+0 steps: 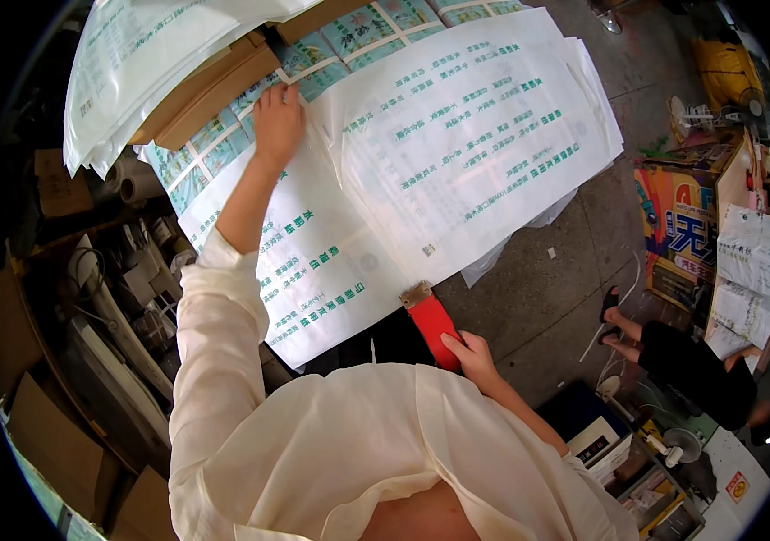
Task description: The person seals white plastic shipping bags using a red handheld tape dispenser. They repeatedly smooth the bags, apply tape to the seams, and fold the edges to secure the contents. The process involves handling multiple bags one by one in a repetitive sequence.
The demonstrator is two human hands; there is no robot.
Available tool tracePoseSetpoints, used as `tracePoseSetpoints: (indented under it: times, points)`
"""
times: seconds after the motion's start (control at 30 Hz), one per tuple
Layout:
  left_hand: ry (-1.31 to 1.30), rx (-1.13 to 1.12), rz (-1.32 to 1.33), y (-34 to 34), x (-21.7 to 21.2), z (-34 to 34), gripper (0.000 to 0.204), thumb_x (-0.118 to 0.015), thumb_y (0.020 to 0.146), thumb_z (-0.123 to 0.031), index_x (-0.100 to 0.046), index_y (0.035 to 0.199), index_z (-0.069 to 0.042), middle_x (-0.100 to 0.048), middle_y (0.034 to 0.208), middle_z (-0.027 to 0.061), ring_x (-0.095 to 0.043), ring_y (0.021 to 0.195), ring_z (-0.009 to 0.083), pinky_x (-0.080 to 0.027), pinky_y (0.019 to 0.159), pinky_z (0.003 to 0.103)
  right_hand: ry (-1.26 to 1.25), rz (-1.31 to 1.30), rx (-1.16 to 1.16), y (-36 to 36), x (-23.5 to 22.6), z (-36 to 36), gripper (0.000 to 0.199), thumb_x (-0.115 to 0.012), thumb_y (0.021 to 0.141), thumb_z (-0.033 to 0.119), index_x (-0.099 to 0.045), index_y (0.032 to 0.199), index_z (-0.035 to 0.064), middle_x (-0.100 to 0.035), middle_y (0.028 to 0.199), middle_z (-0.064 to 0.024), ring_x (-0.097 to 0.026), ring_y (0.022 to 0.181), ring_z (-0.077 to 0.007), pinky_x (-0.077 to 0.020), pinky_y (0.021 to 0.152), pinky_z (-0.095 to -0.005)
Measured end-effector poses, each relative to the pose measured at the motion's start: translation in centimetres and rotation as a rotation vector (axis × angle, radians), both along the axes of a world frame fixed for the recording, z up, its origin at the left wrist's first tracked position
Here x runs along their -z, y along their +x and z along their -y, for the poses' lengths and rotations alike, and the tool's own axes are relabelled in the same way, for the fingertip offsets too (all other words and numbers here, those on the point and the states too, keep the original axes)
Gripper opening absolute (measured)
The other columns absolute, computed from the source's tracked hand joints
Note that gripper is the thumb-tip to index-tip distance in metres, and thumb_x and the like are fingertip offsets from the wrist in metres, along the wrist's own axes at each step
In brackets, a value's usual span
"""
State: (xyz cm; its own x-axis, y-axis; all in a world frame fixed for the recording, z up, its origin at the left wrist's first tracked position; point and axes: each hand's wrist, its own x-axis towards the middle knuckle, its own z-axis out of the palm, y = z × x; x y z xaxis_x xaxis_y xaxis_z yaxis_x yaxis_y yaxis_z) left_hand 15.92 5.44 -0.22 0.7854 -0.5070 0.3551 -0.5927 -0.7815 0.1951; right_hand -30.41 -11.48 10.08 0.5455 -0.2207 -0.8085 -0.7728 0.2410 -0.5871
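Note:
A large white sheet [480, 180] with green printing lies before me, with a crease running through it. At its far left part is my left hand [279, 126], fingers bent and close together at the sheet's edge; what lies beneath the fingertips is hidden. Close to my body, my right hand [475, 354] is closed around a red tool [435, 329] with a metal head. The metal head rests by the sheet's near edge. Beyond the left hand are blue-green printed packs [349, 34] crossed by pale bands.
Cardboard [209, 90] and more white printed sheets [169, 54] stand at the far left. Shelves with cartons and long pieces [114, 334] line the left side. Another person [696, 370] is at the right, by a colourful box [678, 225]. A fan [681, 446] stands lower right.

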Motion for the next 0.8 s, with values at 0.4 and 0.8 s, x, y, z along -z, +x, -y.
tracePoseSetpoints:
  times: [0.4,0.8]
  points:
    - [0.031,0.009,-0.354,-21.1,0.8,4.7,0.083,-0.055,0.087,-0.055,-0.029,0.15,-0.007,-0.022,0.157,0.0147,-0.01,0.146,0.0391,-0.006,0.111,0.066,-0.048,-0.023,-0.01,-0.2,0.5,0.3,0.037,-0.062,0.092,0.029,-0.059,0.081,-0.0059,-0.056,0.067,-0.0022,-0.047,0.064,-0.0074,-0.0408,0.058,-0.029]
    - [0.048,-0.012,-0.353,-22.6,0.8,4.8,0.084,-0.056,0.085,-0.057,-0.031,0.149,-0.008,-0.023,0.157,0.0134,-0.012,0.146,0.0382,-0.007,0.112,0.066,-0.189,-0.032,-0.075,-2.7,2.0,0.3,0.042,-0.064,0.09,0.034,-0.058,0.077,-0.0063,-0.054,0.062,-0.0062,-0.046,0.06,-0.0098,-0.0398,0.055,-0.0312]
